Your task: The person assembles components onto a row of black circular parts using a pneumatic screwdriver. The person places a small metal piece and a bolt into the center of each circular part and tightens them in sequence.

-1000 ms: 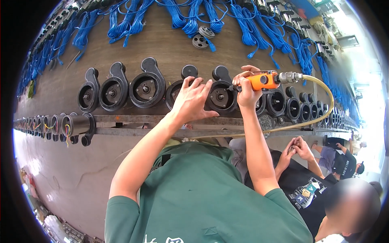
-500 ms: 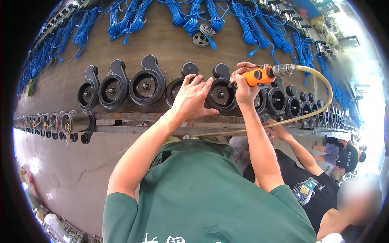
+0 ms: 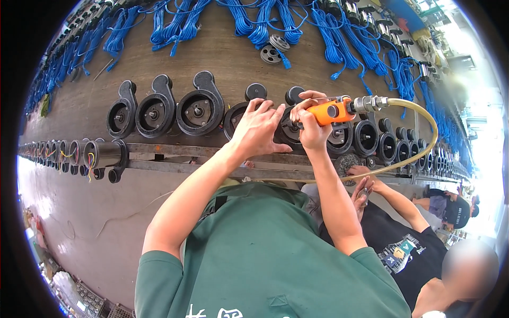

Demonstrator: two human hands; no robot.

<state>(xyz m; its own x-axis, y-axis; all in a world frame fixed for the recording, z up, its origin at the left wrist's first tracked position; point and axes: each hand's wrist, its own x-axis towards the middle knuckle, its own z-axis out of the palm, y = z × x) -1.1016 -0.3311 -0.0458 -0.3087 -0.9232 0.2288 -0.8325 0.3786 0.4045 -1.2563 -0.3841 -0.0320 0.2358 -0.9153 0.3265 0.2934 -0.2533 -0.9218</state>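
My right hand (image 3: pixel 313 124) is wrapped round an orange air-powered tool (image 3: pixel 335 111), which has a metal fitting and a yellowish hose (image 3: pixel 419 109). The tool's nose points left, over a round black housing (image 3: pixel 289 133) at the table's near edge; its tip is hidden by my fingers. My left hand (image 3: pixel 254 131) has its fingers spread across the left side of this housing, thumb near the lower rim. Another black housing (image 3: pixel 231 121) is partly covered by the back of my left hand. Whether my fingertips press on the rim cannot be made out.
More black housings (image 3: pixel 200 110) stand in a row along the brown table (image 3: pixel 159 69). Bundles of blue cable (image 3: pixel 261 24) lie at the far side, near two grey pulleys (image 3: pixel 271 54). Metal cylinders with wires (image 3: pixel 103 153) line the left rail. A co-worker's hands (image 3: pixel 365 183) are close on my right.
My right hand has brought the tool left and slightly down, over the housing. My left hand stays spread beside it. The view has shifted a little, and the co-worker's second hand has come into sight.
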